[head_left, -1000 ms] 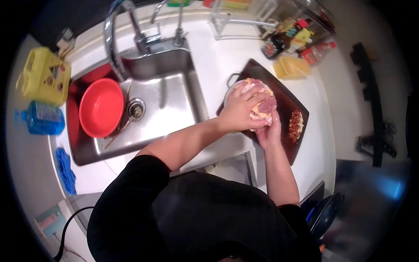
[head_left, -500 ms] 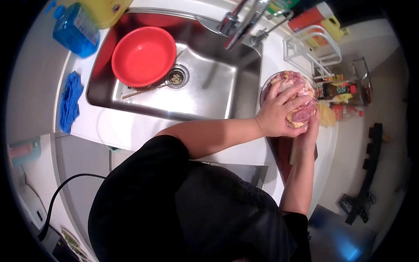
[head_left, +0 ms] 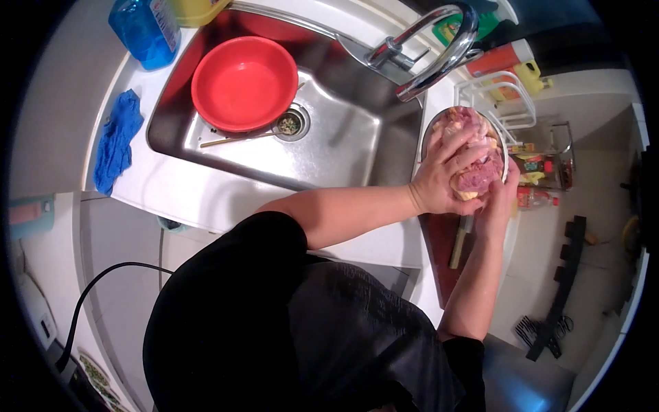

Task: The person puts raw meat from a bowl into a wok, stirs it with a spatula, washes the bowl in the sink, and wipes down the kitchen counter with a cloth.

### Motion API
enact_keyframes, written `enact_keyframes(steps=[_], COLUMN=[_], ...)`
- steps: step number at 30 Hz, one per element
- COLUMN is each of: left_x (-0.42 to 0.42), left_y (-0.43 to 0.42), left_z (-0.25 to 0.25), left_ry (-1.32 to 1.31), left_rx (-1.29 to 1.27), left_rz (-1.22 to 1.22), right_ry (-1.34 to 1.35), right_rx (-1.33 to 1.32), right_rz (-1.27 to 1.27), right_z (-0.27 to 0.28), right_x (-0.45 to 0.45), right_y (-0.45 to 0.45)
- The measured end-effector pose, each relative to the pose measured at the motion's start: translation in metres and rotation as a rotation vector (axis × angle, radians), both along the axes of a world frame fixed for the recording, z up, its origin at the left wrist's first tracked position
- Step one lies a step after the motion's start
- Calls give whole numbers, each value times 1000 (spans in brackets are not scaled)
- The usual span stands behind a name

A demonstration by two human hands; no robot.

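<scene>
Raw meat (head_left: 480, 170), pink with yellowish fat, is heaped in a round, light-rimmed bowl (head_left: 506, 147) at the right of the sink. My left hand (head_left: 443, 175) lies over the heap from the left, its fingers curved across the top and gripping the meat. At the bowl's near right edge, my right hand (head_left: 498, 202) is closed around the rim, with some fingers hidden beneath or behind it. Below the hands, a knife (head_left: 456, 248) with a light handle lies on a reddish-brown cutting board (head_left: 439, 257); its blade is mostly hidden.
A steel sink (head_left: 343, 147) holds a red basin (head_left: 244, 86) and a thin stick (head_left: 237, 141) near the drain. The faucet (head_left: 439, 58) arches above. A blue cloth (head_left: 118, 141) and blue bottle (head_left: 145, 31) stand left; a white rack (head_left: 498, 99) and sauce bottles (head_left: 539, 165) are right.
The view has shifted, so the faucet arch and more of the knife handle now show. Both hands stay at the meat and the bowl, with the bowl's rim more visible on the right.
</scene>
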State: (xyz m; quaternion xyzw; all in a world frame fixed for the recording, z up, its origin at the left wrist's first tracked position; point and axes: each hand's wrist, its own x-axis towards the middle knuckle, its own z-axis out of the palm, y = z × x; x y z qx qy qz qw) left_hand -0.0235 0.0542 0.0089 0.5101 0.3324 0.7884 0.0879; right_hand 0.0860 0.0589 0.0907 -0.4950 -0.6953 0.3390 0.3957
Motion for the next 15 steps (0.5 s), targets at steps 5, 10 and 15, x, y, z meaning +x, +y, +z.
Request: enact_keyframes(steps=[5,10,15], left_x=[0,-10,-12], left_y=[10,14,16], left_z=[-8,-3,-2], left_ry=[-28,-40,-34], left_rx=[51,83,86], left_rz=[9,-31,-15], right_ry=[-97,-186,-199], right_rx=[75,125,121], right_rz=[-59,-72,-85], right_z=[14,21,21], right_x=[-24,-33,-34], right_y=[-7,-6,-4])
